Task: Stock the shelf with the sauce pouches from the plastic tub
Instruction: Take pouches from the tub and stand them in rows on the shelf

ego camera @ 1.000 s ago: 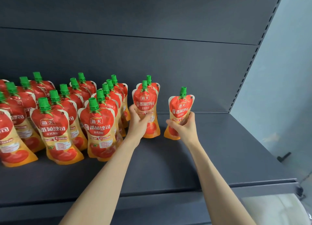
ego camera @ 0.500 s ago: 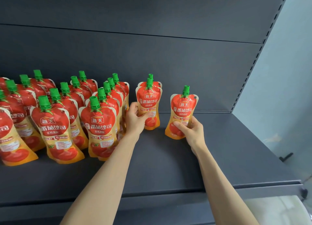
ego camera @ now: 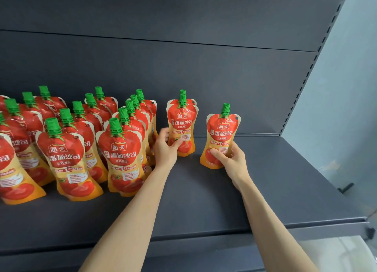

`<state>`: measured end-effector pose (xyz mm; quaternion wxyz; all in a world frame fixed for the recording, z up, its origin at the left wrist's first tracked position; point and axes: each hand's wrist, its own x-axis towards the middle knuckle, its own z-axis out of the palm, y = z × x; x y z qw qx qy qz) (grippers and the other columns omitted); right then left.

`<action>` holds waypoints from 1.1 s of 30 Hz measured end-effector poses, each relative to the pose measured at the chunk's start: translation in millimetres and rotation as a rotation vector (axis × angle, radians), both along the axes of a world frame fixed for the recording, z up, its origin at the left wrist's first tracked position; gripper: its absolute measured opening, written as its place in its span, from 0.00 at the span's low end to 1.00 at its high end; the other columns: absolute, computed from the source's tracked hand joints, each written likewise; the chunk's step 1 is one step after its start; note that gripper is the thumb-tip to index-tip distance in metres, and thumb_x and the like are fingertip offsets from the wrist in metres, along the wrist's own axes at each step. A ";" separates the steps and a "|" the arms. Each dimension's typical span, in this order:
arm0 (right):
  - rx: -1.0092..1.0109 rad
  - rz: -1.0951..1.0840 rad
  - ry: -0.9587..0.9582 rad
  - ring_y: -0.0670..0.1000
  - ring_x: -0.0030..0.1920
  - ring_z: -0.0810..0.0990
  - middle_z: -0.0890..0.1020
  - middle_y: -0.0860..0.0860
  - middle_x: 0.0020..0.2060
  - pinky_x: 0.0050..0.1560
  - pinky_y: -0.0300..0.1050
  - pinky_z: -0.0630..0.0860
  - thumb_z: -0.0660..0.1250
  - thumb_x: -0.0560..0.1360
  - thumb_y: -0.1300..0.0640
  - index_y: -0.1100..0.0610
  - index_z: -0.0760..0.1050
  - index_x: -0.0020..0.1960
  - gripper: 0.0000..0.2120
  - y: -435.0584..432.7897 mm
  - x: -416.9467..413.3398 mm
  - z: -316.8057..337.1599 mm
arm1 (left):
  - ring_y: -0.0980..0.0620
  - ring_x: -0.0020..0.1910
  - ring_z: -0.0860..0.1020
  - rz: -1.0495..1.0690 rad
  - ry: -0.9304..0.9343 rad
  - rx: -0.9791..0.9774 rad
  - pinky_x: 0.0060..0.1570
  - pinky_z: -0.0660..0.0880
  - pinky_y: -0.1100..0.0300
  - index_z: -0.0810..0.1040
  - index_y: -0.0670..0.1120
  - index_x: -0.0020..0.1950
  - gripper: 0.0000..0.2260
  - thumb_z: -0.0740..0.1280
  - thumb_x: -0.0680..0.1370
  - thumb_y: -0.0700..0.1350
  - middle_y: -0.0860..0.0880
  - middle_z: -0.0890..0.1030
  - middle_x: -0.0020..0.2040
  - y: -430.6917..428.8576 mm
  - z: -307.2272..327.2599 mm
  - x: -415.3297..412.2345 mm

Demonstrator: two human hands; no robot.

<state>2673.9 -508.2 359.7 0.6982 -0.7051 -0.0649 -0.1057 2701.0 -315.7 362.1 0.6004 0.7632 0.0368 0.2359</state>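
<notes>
Red and orange sauce pouches with green caps stand in several rows on the left of the dark grey shelf. My left hand grips the lower left side of an upright pouch, which has a second pouch right behind it. My right hand holds the bottom of a single pouch a little to the right, standing on the shelf and tilted slightly. The plastic tub is out of view.
The shelf's back panel rises behind the pouches, with another shelf overhead. A slotted upright and a pale wall close off the right side. Bare shelf surface lies in front and to the right of my hands.
My left hand has pushed its pouch back toward the panel, against the one behind. My right hand slid lower on its pouch and shifted it slightly right.
</notes>
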 end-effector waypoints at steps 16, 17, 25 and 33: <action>-0.001 -0.044 0.040 0.44 0.49 0.81 0.80 0.43 0.49 0.40 0.33 0.77 0.74 0.70 0.53 0.45 0.70 0.52 0.15 3.3 -6.3 5.6 | 0.46 0.68 0.68 0.053 0.130 0.069 0.64 0.66 0.54 0.61 0.44 0.72 0.28 0.69 0.76 0.45 0.44 0.69 0.69 -7.8 3.3 -22.9; 0.004 -0.043 0.040 0.44 0.49 0.81 0.81 0.43 0.49 0.41 0.34 0.77 0.74 0.70 0.53 0.45 0.71 0.51 0.15 3.5 -7.2 6.0 | 0.46 0.69 0.67 0.053 0.137 0.080 0.65 0.66 0.53 0.61 0.44 0.72 0.28 0.68 0.76 0.45 0.44 0.68 0.70 -7.3 3.5 -28.4; -0.001 0.020 0.021 0.45 0.49 0.82 0.81 0.44 0.50 0.42 0.34 0.78 0.73 0.71 0.54 0.47 0.72 0.54 0.15 16.2 -23.1 4.5 | 0.57 0.60 0.72 -0.077 0.081 0.117 0.56 0.69 0.70 0.71 0.47 0.66 0.17 0.66 0.77 0.43 0.51 0.74 0.63 -6.4 -0.8 -104.3; 0.009 0.119 0.041 0.43 0.47 0.82 0.82 0.44 0.48 0.43 0.34 0.80 0.71 0.73 0.55 0.47 0.73 0.53 0.11 64.0 -45.3 4.8 | 0.56 0.46 0.78 0.196 -0.093 0.096 0.44 0.75 0.66 0.76 0.48 0.51 0.05 0.69 0.76 0.42 0.52 0.79 0.47 52.1 1.1 -170.5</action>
